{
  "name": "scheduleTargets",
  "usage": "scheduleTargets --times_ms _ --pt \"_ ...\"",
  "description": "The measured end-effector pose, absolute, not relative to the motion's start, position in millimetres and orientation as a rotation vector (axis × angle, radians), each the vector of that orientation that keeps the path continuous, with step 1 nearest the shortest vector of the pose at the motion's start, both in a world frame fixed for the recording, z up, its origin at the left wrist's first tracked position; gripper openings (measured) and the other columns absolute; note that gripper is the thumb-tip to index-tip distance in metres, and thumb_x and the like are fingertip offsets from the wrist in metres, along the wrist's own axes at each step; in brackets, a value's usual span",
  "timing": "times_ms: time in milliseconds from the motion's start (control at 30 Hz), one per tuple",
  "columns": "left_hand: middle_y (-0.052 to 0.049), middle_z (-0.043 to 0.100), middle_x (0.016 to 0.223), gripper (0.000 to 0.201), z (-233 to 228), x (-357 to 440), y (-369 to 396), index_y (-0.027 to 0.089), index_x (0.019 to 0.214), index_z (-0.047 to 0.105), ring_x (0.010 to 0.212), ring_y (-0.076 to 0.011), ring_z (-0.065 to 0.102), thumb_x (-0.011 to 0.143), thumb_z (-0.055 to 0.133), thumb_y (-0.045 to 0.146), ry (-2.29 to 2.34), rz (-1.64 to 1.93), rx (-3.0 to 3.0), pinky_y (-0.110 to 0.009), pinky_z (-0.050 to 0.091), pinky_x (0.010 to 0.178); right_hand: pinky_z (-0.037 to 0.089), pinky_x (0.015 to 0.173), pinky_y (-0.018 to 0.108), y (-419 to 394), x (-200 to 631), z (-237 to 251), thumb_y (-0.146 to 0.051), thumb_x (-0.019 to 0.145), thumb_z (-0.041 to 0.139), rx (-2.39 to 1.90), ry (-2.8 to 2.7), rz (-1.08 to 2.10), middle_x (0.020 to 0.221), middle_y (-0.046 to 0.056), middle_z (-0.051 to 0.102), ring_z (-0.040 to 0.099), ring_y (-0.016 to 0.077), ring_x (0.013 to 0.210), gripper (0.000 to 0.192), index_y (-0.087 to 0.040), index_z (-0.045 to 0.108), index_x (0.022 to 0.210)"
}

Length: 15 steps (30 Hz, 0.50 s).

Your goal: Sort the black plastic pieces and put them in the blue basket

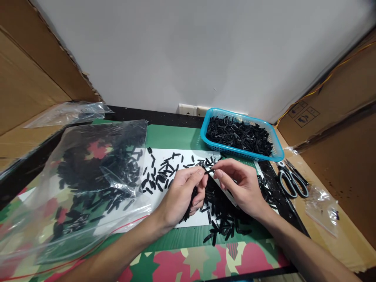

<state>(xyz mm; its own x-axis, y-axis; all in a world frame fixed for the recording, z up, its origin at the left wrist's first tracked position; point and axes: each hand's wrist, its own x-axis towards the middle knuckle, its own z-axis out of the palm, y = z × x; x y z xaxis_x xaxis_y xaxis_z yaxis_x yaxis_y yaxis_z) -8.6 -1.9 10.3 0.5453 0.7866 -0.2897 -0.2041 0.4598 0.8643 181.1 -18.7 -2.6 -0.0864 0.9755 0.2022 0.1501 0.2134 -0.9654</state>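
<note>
My left hand (185, 192) is closed, with thumb and forefinger pinching one end of a small black strip-like piece (209, 171). More dark pieces (188, 207) show under its curled fingers. At the strip's other end, the thumb and forefinger of my right hand (239, 186) come together on it, the remaining fingers curled. Below both hands, a white sheet (185, 156) carries many scattered black pieces (164, 172). Another heap of these pieces (226, 229) spreads onto the green surface between my forearms. The exact kind of piece is too small to make out.
A blue plastic basket (277, 150) full of black pieces stands at the back right. To the left lies a large clear zip bag (117, 219) with black pieces. Scissors (292, 180) and a small clear bag (321, 209) rest on cardboard at right. Cardboard walls (346, 137) flank the table.
</note>
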Motion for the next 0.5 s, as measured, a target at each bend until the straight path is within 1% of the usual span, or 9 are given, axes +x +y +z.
scheduleTargets --times_ms 100,167,267,333,400,467,500 --pt "0.009 0.04 0.045 0.04 10 -9 -2 0.02 0.079 0.05 0.033 -0.0036 0.027 0.104 0.053 0.052 0.765 0.688 0.89 -0.01 0.026 0.031 0.048 0.058 0.027 -18 181 -2 -0.039 0.099 0.072 -1.152 -1.481 1.013 0.087 0.003 0.073 0.058 0.0131 0.064 0.019 -0.022 0.076 0.107" --pt "0.009 0.04 0.046 0.041 9 -10 -3 0.02 0.078 0.05 0.033 -0.0032 0.027 0.103 0.054 0.052 0.76 0.682 0.895 -0.01 0.026 0.032 0.049 0.059 0.026 -18 179 0 -0.036 0.1 0.07 -1.144 -1.547 0.965 0.089 0.003 0.073 0.06 0.0131 0.065 0.016 -0.021 0.075 0.105" --pt "0.009 0.041 0.047 0.042 6 -11 -3 0.02 0.077 0.049 0.034 -0.0034 0.029 0.103 0.053 0.054 0.765 0.677 0.899 -0.01 0.026 0.032 0.051 0.062 0.025 -17 180 2 -0.027 0.104 0.064 -1.124 -1.759 0.768 0.09 0.003 0.074 0.064 0.0134 0.069 0.011 -0.021 0.072 0.1" --pt "0.009 0.041 0.047 0.041 5 -11 -3 0.021 0.078 0.049 0.034 -0.0041 0.029 0.103 0.052 0.053 0.774 0.676 0.892 -0.011 0.025 0.032 0.053 0.065 0.026 -15 187 2 -0.018 0.103 0.061 -1.069 -1.959 0.465 0.089 0.004 0.074 0.067 0.0147 0.071 0.009 -0.02 0.07 0.101" --pt "0.009 0.041 0.047 0.039 5 -12 -2 0.021 0.078 0.049 0.035 -0.0048 0.03 0.103 0.051 0.051 0.776 0.676 0.89 -0.011 0.023 0.032 0.055 0.068 0.029 -10 201 1 -0.01 0.098 0.063 -0.956 -2.097 0.005 0.089 0.005 0.076 0.071 0.0174 0.075 0.013 -0.019 0.07 0.104" --pt "0.009 0.042 0.047 0.037 5 -12 -2 0.022 0.078 0.049 0.036 -0.0051 0.03 0.102 0.051 0.049 0.781 0.678 0.896 -0.011 0.023 0.033 0.057 0.071 0.032 -1 220 2 -0.007 0.091 0.071 -0.892 -1.998 -0.386 0.087 0.005 0.076 0.072 0.0196 0.074 0.021 -0.02 0.07 0.108" --pt "0.009 0.042 0.047 0.036 6 -13 -2 0.022 0.078 0.049 0.036 -0.0051 0.03 0.102 0.05 0.049 0.786 0.68 0.903 -0.011 0.023 0.033 0.057 0.071 0.033 4 230 3 -0.008 0.091 0.071 -0.931 -1.815 -0.497 0.087 0.004 0.075 0.073 0.0202 0.075 0.022 -0.021 0.07 0.11"
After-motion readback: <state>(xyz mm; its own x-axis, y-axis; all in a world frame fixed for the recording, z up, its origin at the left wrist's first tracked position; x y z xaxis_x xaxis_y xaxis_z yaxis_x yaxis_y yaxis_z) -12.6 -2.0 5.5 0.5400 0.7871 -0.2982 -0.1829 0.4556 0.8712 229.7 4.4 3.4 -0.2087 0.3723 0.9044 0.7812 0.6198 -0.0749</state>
